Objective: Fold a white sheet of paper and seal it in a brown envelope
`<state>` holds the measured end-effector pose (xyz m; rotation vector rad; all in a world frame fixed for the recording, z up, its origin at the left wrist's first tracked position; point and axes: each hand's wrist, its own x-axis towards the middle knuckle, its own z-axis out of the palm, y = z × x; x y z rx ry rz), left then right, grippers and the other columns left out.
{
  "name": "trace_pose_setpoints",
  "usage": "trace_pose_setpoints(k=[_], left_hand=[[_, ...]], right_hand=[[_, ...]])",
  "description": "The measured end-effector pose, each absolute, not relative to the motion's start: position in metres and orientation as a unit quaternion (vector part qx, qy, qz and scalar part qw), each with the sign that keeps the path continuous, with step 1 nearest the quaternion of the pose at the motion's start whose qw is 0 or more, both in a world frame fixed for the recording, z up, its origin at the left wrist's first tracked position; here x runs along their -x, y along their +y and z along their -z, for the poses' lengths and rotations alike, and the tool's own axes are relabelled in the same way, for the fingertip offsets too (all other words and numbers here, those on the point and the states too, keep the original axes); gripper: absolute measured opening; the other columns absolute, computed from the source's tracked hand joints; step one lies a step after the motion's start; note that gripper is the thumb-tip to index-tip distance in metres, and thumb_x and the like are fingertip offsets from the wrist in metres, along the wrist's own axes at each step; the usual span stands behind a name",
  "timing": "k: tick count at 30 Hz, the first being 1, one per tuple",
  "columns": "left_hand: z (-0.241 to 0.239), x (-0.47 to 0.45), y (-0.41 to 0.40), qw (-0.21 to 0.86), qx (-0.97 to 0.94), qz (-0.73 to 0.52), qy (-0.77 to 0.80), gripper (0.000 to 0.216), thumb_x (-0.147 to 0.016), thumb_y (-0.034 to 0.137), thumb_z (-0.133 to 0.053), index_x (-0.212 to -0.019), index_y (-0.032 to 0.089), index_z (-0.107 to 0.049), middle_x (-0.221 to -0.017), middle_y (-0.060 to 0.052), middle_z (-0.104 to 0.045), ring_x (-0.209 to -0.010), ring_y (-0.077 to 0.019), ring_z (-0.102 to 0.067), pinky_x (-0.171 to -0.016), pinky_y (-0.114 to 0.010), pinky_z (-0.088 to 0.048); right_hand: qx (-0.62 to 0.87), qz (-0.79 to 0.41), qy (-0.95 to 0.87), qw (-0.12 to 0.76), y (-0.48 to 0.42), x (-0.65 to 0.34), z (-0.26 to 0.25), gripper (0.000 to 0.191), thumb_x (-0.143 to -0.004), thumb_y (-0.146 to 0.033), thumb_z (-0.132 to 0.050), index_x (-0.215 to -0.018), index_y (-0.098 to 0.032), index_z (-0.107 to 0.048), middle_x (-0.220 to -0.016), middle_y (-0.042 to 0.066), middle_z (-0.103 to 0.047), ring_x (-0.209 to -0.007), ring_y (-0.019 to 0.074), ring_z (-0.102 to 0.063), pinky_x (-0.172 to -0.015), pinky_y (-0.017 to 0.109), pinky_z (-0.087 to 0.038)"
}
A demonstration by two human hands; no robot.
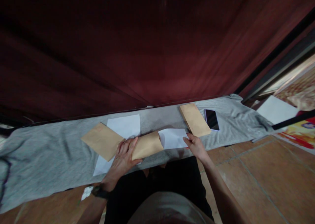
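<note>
A brown paper envelope [148,146] lies crosswise in front of me, with a folded white sheet of paper [173,138] sticking out of its right end. My left hand [125,155] grips the envelope's left end, thumb along the near edge and fingers over the far side. At the right, my right hand [195,146] pinches the outer end of the folded sheet. How far the sheet reaches inside the envelope is hidden. Beside my left hand lies another brown envelope [102,141], partly over white paper [125,125] that also shows below it.
Right of the sheet lie a brown envelope stack [195,119] and a smartphone [212,120]. All rest on a narrow surface under grey cloth [59,152], backed by a dark red curtain [147,53]. A crumpled white tissue [87,193] is on the tiled floor [256,174].
</note>
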<state>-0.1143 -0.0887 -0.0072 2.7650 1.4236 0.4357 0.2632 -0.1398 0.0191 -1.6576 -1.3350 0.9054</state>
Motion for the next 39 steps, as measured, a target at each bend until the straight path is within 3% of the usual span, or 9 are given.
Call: trace_pose_setpoints(k=[7,12,18,22,26,30,35,39], left_hand=[[0.009,0.112,-0.088,0.007,-0.881,-0.146,0.451,0.099,-0.081,0.054,-0.069,-0.159,0.020,-0.019,-0.141,-0.017,-0.053,-0.132,-0.0368,-0.049,-0.116,-0.057,-0.029],[0.006,0.111,-0.086,0.011,-0.888,-0.130,0.440,0.102,-0.080,0.050,-0.071,-0.160,0.021,-0.014,-0.145,-0.018,-0.050,-0.135,-0.0369,-0.045,-0.117,-0.057,-0.027],[0.006,0.106,-0.085,0.022,-0.892,-0.129,0.433,0.103,-0.079,0.048,-0.073,-0.159,0.021,-0.014,-0.147,-0.018,-0.047,-0.138,-0.0372,-0.043,-0.118,-0.058,-0.024],[0.007,0.101,-0.086,0.034,-0.892,-0.132,0.431,0.104,-0.078,0.050,-0.072,-0.159,0.021,-0.014,-0.148,-0.018,-0.045,-0.139,-0.0381,-0.042,-0.118,-0.058,-0.026],[0.010,0.098,-0.085,0.031,-0.896,-0.134,0.422,0.104,-0.078,0.053,-0.072,-0.159,0.021,-0.016,-0.148,-0.019,-0.046,-0.139,-0.0390,-0.042,-0.118,-0.061,-0.024],[0.015,0.100,-0.084,0.028,-0.903,-0.140,0.405,0.106,-0.078,0.055,-0.072,-0.160,0.021,-0.013,-0.149,-0.019,-0.045,-0.141,-0.0385,-0.040,-0.120,-0.060,-0.021],[0.019,0.102,-0.083,0.018,-0.909,-0.153,0.387,0.104,-0.079,0.057,-0.071,-0.160,0.021,-0.016,-0.148,-0.020,-0.046,-0.140,-0.0389,-0.041,-0.121,-0.060,-0.021],[0.017,0.101,-0.083,0.014,-0.909,-0.157,0.385,0.104,-0.080,0.059,-0.070,-0.160,0.022,-0.014,-0.147,-0.020,-0.046,-0.140,-0.0386,-0.042,-0.120,-0.060,-0.021]], right_hand=[[0.694,-0.260,-0.582,0.334,-0.135,-0.270,-0.027,0.021,-0.086,-0.036,-0.050,-0.071,-0.023,-0.055,-0.053,-0.004,-0.048,-0.052,0.0141,-0.048,-0.054,0.025,-0.032],[0.685,-0.287,-0.590,0.315,-0.133,-0.271,-0.035,0.021,-0.087,-0.037,-0.047,-0.072,-0.023,-0.053,-0.054,-0.005,-0.047,-0.054,0.0146,-0.049,-0.056,0.025,-0.032],[0.661,-0.307,-0.589,0.350,-0.128,-0.255,-0.029,0.024,-0.086,-0.037,-0.050,-0.066,-0.024,-0.051,-0.057,-0.003,-0.050,-0.055,0.0147,-0.049,-0.055,0.026,-0.031],[0.637,-0.342,-0.578,0.378,-0.132,-0.227,-0.012,0.027,-0.092,-0.037,-0.049,-0.070,-0.023,-0.058,-0.060,-0.002,-0.055,-0.058,0.0164,-0.053,-0.057,0.027,-0.037],[0.631,-0.316,-0.578,0.411,-0.136,-0.198,-0.001,0.029,-0.096,-0.037,-0.047,-0.080,-0.022,-0.066,-0.084,0.006,-0.064,-0.079,0.0205,-0.062,-0.077,0.032,-0.049],[0.637,-0.286,-0.572,0.431,-0.134,-0.182,0.009,0.026,-0.094,-0.033,-0.051,-0.081,-0.021,-0.071,-0.108,0.011,-0.065,-0.106,0.0248,-0.061,-0.098,0.038,-0.046],[0.634,-0.373,-0.543,0.405,-0.128,-0.175,0.020,0.026,-0.091,-0.025,-0.051,-0.073,-0.022,-0.070,-0.091,0.007,-0.068,-0.084,0.0219,-0.066,-0.079,0.033,-0.051],[0.638,-0.370,-0.537,0.410,-0.128,-0.174,0.021,0.023,-0.088,-0.023,-0.052,-0.074,-0.022,-0.070,-0.086,0.005,-0.068,-0.079,0.0202,-0.066,-0.072,0.029,-0.049]])
